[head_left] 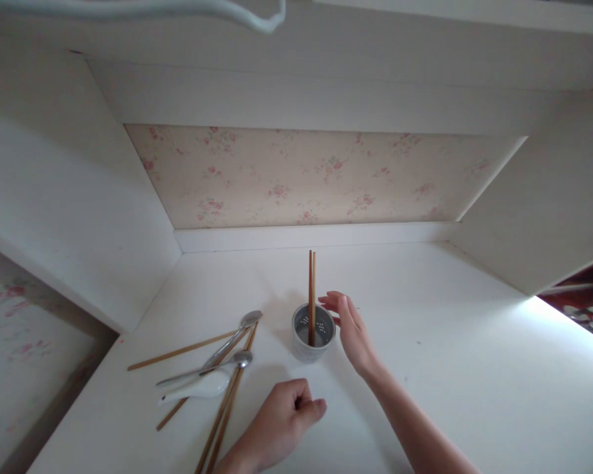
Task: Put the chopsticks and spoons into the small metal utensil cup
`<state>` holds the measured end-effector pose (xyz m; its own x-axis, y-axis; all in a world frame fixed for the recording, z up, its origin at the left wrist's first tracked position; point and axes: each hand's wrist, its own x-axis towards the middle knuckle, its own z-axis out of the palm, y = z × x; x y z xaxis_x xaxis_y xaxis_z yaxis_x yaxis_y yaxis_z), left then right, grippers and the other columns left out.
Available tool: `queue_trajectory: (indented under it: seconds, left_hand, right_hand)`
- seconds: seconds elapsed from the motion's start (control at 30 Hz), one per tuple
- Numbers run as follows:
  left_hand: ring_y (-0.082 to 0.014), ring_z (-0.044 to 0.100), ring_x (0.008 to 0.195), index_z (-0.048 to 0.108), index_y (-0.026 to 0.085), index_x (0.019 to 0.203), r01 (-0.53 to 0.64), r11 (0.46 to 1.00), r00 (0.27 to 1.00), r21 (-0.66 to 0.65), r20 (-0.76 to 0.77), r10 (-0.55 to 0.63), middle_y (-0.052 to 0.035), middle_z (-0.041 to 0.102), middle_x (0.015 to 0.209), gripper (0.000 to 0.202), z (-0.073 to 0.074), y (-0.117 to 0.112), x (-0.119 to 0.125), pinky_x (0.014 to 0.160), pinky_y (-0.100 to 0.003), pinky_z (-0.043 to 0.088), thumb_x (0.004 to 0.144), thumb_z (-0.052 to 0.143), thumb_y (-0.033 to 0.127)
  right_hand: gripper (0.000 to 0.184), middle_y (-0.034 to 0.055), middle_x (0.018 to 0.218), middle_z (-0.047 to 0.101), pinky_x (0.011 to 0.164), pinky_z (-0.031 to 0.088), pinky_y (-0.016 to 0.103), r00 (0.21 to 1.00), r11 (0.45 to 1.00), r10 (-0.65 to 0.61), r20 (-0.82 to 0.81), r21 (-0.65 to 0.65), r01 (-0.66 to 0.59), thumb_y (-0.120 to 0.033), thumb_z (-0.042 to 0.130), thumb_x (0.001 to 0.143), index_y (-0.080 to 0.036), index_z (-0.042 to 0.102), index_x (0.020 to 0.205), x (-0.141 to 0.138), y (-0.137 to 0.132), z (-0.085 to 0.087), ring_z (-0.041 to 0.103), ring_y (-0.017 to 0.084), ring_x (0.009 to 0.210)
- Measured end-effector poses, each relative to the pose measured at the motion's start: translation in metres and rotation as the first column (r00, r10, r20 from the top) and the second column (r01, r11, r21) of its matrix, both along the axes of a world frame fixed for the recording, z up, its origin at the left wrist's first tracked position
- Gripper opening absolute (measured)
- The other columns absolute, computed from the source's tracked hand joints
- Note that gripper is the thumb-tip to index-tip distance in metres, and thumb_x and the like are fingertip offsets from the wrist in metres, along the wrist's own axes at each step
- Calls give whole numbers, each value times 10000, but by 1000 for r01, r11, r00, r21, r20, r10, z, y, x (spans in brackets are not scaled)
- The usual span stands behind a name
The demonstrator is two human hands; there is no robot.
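l hand fisted, 7 o'clock of cup; r hand fingers apart at 3, maybe steadying it. cup wall props chopsticks upright.

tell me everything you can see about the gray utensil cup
The gray utensil cup is round and open-topped, apparently plastic, with a darker-looking inside where clusters of small holes show. It stands upright on the white tabletop, holding two wooden-looking chopsticks that rise well above its rim. The right hand is close against its right side; whether the fingers touch it is unclear.
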<state>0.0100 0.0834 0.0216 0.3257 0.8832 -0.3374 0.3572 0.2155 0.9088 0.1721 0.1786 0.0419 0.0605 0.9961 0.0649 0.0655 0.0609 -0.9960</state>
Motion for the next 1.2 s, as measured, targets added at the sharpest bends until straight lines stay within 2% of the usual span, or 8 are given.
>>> queue_trajectory:
  seconds: [0.17,0.33,0.5,0.6,0.73,0.83,1.07,1.2]
  left_hand:
    - [-104,361,611,391,191,634,35,999,999,27,-40,-34,60,356,603,372,0,-3,3,563,-239,260,832,555,460]
    - [-99,357,588,386,194,634,80,993,990,89,-122,-69,59,368,594,390,19,-6,-5,541,-236,252,852,531,483]
    - [-102,395,580,395,196,631,19,911,916,412,-373,150,55,411,591,402,55,15,-66,577,-232,282,912,443,481]
    - [-116,447,590,476,199,694,38,858,751,513,-581,314,49,480,620,344,63,35,-119,608,-243,304,922,427,451]
    - [-179,551,815,582,190,809,297,830,548,472,-796,256,-32,593,834,276,55,50,-175,753,-285,366,947,401,345]
    - [-215,552,908,629,185,854,420,825,466,378,-870,162,-74,609,916,260,43,50,-197,833,-314,366,941,419,311]
    - [-208,565,898,630,186,908,370,866,594,335,-802,56,-69,624,926,277,21,51,-213,819,-298,391,944,382,305]
    - [-226,587,915,632,173,959,412,840,519,353,-849,102,-89,642,957,309,11,56,-224,823,-336,414,956,336,261]
  right_hand:
    - [479,75,933,667,688,528,318,992,989,-111,-58,-103,105,-619,369,916,-200,585,1002,4,1,-35,650,203,798]
    - [452,46,890,641,655,518,300,995,993,-95,-12,-72,94,-593,380,919,-202,589,1009,5,3,-43,626,188,740]
    - [463,45,872,652,667,523,306,994,992,-107,-18,-72,105,-619,407,889,-207,598,974,7,2,-44,628,189,723]
    - [462,47,864,653,645,521,303,994,991,-108,-30,-84,105,-624,420,880,-207,604,961,8,2,-45,623,189,701]
    - [465,46,868,653,633,513,306,994,991,-100,-37,-94,97,-627,426,879,-208,604,972,9,1,-48,620,190,688]
    - [480,45,892,651,636,509,307,995,992,-88,-40,-93,84,-638,417,882,-207,595,994,11,0,-50,621,185,680]
    - [457,24,888,637,603,483,280,996,995,-64,-55,-79,60,-622,441,890,-210,582,1028,13,2,-55,601,163,653]
    - [444,15,882,635,582,471,274,997,995,-59,-46,-80,56,-617,443,892,-220,583,1033,13,4,-55,588,151,621]
